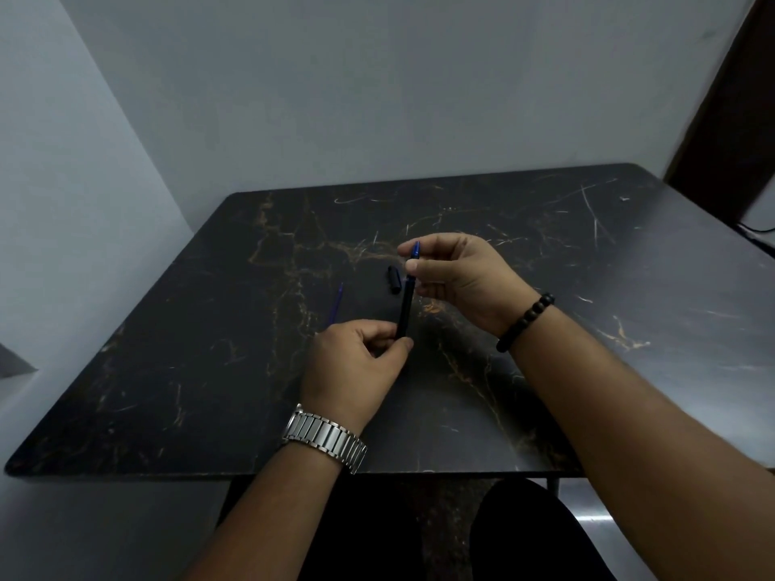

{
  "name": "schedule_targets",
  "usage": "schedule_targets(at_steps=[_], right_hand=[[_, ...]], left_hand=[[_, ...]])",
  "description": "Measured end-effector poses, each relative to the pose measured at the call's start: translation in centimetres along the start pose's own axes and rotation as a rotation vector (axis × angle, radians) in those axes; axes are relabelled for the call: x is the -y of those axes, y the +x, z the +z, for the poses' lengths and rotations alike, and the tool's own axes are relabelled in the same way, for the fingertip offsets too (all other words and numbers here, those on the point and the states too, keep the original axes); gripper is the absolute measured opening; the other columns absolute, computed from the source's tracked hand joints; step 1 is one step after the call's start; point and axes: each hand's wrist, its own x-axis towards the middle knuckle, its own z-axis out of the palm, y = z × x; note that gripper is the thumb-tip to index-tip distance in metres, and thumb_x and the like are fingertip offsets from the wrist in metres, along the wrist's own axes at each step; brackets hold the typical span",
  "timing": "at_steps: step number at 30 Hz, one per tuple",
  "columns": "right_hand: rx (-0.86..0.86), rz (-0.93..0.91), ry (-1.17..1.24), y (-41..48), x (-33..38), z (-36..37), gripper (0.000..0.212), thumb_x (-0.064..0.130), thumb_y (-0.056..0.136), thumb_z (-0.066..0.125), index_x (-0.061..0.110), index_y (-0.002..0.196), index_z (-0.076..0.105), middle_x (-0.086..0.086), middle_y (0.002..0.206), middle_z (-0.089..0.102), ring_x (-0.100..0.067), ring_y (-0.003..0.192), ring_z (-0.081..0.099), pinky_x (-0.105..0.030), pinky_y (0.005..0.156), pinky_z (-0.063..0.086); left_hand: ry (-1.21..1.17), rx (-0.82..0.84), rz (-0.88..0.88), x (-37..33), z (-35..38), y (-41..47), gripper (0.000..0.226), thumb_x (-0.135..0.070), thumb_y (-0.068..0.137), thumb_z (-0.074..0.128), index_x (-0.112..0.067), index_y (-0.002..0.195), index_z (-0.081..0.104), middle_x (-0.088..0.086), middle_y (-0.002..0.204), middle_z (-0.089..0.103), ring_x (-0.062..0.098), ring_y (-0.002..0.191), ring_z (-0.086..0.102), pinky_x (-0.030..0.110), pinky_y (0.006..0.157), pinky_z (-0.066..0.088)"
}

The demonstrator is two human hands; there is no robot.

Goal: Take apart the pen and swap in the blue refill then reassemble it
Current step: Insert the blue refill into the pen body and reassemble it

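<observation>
Head view looked down on a dark marbled worktop [167, 371] with both bare forearms reaching in over it. The left hand [356, 362] was curled nearly closed, its thumb and fingers pinching the lower end of a black pen barrel [405, 308], which stood almost upright above the worktop, leaning slightly away. The right hand [457, 278] was loosely cupped, its thumb and forefinger pressed together on a blue tip piece [415, 250] at the barrel's upper end; the other fingers were bent in beneath, touching nothing that I could make out. Whether the blue piece was seated on the barrel or only held against it could not be told from where I stood.

Just behind the barrel, a short black pen cap [393, 280] lay on the worktop, close beside the right thumb but apart from it. Further to the left, a thin blue refill [336, 304] lay flat on the worktop, well clear of both hands, pointing away towards the far edge.

A silver link watch [325, 438] sat on the left wrist and a dark beaded bracelet [526, 320] on the right.
</observation>
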Motion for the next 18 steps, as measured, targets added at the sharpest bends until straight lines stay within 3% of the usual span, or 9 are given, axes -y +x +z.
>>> schedule_targets(at_steps=[3,7,18], right_hand=[[0.023,0.029,0.097,-0.12,0.08,-0.04,0.018,0.003,0.095,0.06,0.006,0.109,0.07,-0.005,0.088,0.072,-0.015,0.075,0.062,-0.031,0.073,0.054],[0.062,0.053,0.094,-0.04,0.09,-0.32,0.029,-0.001,0.098,0.052,0.008,0.121,0.066,-0.009,0.115,0.074,-0.025,0.099,0.063,-0.032,0.076,0.055],[-0.014,-0.013,0.0,0.08,-0.25,-0.08,0.023,-0.002,0.088,0.068,0.011,0.106,0.073,-0.004,0.089,0.068,-0.01,0.075,0.067,-0.026,0.07,0.057]], left_hand=[[-0.006,-0.012,-0.001,0.05,0.03,0.07,0.023,-0.032,0.078,0.084,-0.022,0.099,0.082,-0.016,0.077,0.075,-0.007,0.072,0.07,0.01,0.064,0.055],[-0.001,-0.005,0.003,0.02,-0.03,0.04,0.023,-0.032,0.079,0.083,-0.023,0.1,0.081,-0.018,0.077,0.073,-0.01,0.075,0.068,0.006,0.062,0.052],[0.012,0.011,0.009,-0.15,-0.1,-0.08,0.025,-0.034,0.079,0.083,-0.024,0.102,0.08,-0.02,0.077,0.072,-0.009,0.074,0.068,0.007,0.064,0.054]])
